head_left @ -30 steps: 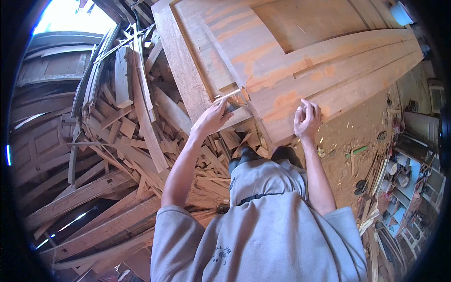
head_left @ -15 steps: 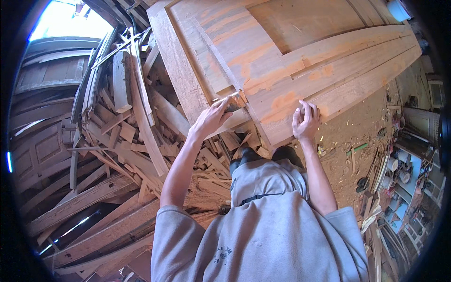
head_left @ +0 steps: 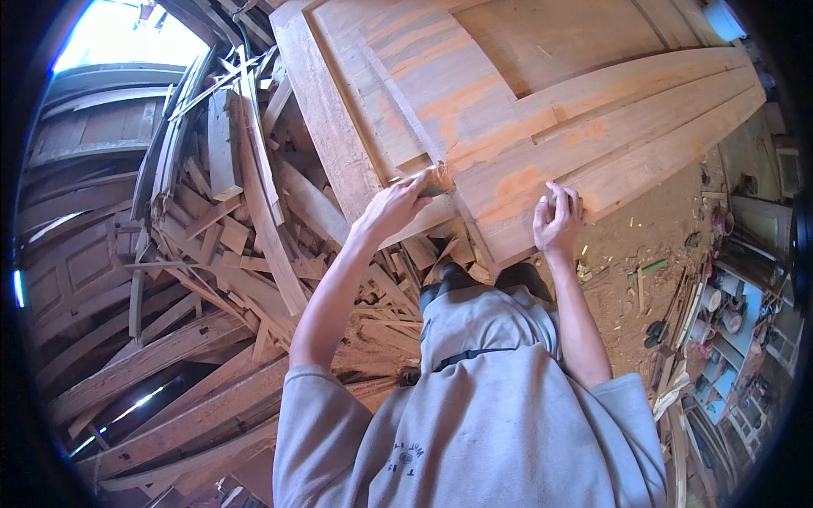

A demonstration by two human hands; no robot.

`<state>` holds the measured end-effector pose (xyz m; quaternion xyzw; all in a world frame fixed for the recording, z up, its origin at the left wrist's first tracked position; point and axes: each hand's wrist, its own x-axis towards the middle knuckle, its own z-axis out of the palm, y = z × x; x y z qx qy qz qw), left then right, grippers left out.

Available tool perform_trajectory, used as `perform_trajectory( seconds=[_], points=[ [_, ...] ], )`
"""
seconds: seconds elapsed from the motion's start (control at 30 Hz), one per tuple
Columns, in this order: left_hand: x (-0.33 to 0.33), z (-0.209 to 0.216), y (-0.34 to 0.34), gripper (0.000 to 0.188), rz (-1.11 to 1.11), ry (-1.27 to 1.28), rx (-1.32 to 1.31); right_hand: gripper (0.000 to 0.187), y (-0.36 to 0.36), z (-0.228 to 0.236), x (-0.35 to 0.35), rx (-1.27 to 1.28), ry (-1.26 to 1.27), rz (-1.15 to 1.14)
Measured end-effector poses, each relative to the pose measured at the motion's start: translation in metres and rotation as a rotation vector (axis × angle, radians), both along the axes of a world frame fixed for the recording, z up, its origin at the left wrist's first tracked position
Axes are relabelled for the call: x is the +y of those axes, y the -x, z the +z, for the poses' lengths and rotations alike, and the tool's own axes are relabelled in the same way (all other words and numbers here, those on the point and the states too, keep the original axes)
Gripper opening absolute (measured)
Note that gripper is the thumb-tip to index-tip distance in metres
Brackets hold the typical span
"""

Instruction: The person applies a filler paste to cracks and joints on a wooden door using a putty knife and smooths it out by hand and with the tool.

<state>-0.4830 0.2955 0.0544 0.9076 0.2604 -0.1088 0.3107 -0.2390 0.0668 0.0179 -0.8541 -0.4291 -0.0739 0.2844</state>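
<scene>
My left hand (head_left: 393, 210) is closed around a putty knife (head_left: 437, 181), its forefinger stretched along the tool. Orange filler coats the blade's end, which is against the edge of a raised panel on a wooden door (head_left: 500, 140). The handle is mostly hidden by my fingers. Orange filler patches (head_left: 518, 183) are smeared over the door's pale wood. To the right, my right hand (head_left: 559, 222) rests at the door's near edge, holding nothing, its fingers loosely bent and apart.
Scrap boards and offcuts (head_left: 237, 212) are heaped at the left, beside long planks (head_left: 152, 360). Wood chips litter the dirt floor (head_left: 627, 245) at the right. Cluttered shelves (head_left: 732, 339) with cans stand beyond it. A white bucket (head_left: 722, 20) is at the door's far right corner.
The door and both hands appear slightly further right in the picture. The putty knife stays in my left hand at the panel's edge, and my right hand keeps its place on the door.
</scene>
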Motion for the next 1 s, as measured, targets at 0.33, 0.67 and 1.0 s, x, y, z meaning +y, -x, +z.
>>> perform_trajectory(
  seconds=[0.33, 0.67, 1.0],
  points=[
    [-0.015, -0.007, 0.005, 0.055, 0.154, 0.021, -0.210, 0.029, 0.000, -0.001, -0.001, 0.007, 0.010, 0.011],
    [-0.023, -0.003, 0.026, 0.052, 0.238, 0.008, -0.375, 0.031, -0.001, -0.002, -0.002, 0.026, 0.005, 0.013],
    [-0.008, -0.011, 0.022, 0.055, -0.039, -0.279, -0.216, 0.031, -0.001, -0.005, -0.003, 0.045, 0.011, 0.010]
  ],
)
